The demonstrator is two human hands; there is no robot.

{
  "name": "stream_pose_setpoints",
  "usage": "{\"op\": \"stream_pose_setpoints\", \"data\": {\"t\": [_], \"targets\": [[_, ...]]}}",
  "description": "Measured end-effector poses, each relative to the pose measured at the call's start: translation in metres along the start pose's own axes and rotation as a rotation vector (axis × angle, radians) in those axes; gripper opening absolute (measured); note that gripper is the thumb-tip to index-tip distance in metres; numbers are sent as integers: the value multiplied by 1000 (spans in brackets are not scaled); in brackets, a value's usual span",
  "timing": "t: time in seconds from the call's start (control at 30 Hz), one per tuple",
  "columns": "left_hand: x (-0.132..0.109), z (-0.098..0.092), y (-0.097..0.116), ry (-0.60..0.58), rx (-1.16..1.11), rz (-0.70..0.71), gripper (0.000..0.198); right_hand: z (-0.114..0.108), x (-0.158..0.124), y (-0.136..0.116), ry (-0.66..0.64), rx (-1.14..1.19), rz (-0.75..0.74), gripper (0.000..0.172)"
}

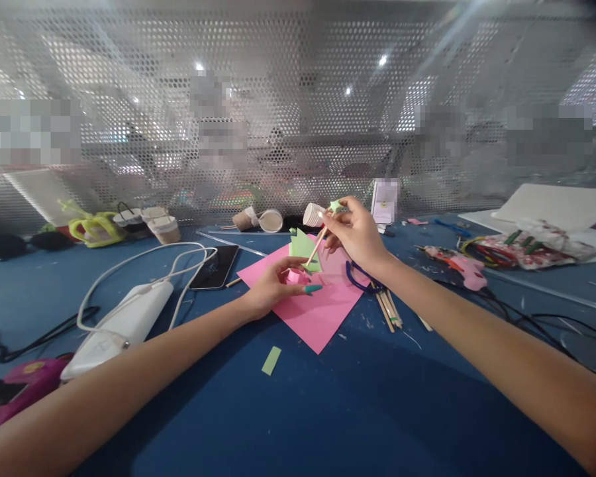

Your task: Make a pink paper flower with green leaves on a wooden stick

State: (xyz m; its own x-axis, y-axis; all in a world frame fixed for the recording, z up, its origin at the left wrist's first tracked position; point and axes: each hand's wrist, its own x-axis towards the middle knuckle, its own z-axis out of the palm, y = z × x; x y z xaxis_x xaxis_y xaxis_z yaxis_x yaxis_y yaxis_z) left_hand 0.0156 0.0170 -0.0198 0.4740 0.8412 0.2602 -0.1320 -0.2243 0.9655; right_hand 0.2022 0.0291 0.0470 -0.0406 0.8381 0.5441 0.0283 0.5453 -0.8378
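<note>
My left hand (271,285) is closed around a small pink folded-paper piece (297,277), with its thumb and fingers on either side. In my right hand (360,235), a thin wooden stick (316,247) is pinched between the fingers, slanting down so its lower end meets or nearly meets the pink piece; contact is hard to tell. A pale green paper star (334,206) shows at the stick's upper end. Beneath both hands lies a pink paper sheet (320,324), with light green paper (302,245) on it. A green paper strip (271,361) lies nearer me.
A white power bank-like block (124,324) with a white cable and a phone (218,265) lie left. To the right are a dark blue ring-shaped piece (358,277), wooden sticks (388,308) and a pink glue gun (469,270). Small cups (271,220) stand behind.
</note>
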Motion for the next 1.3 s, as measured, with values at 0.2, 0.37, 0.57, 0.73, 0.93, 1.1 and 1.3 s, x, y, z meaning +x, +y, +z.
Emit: {"op": "stream_pose_setpoints", "data": {"t": [0.2,0.37,0.57,0.73,0.93,1.1,1.3], "targets": [[2,1,-3,-54,100,29,37,8,-8,0,-16,11,3,32],[1,0,-6,-64,133,30,43,11,-12,0,29,-41,-53,31],[-1,-2,-11,-98,235,80,51,18,-18,2,37,-86,-56,30],[-2,-4,-12,-79,288,82,50,20,-21,4,2,-231,-85,24],[-3,-3,-8,-102,116,30,47,17,-20,5,17,-347,-157,18],[0,-4,-9,-72,148,104,45,13,-18,2,-7,-370,-143,19],[2,-3,-9,4,213,101,52,11,-18,2,-72,-344,-141,22]]}}
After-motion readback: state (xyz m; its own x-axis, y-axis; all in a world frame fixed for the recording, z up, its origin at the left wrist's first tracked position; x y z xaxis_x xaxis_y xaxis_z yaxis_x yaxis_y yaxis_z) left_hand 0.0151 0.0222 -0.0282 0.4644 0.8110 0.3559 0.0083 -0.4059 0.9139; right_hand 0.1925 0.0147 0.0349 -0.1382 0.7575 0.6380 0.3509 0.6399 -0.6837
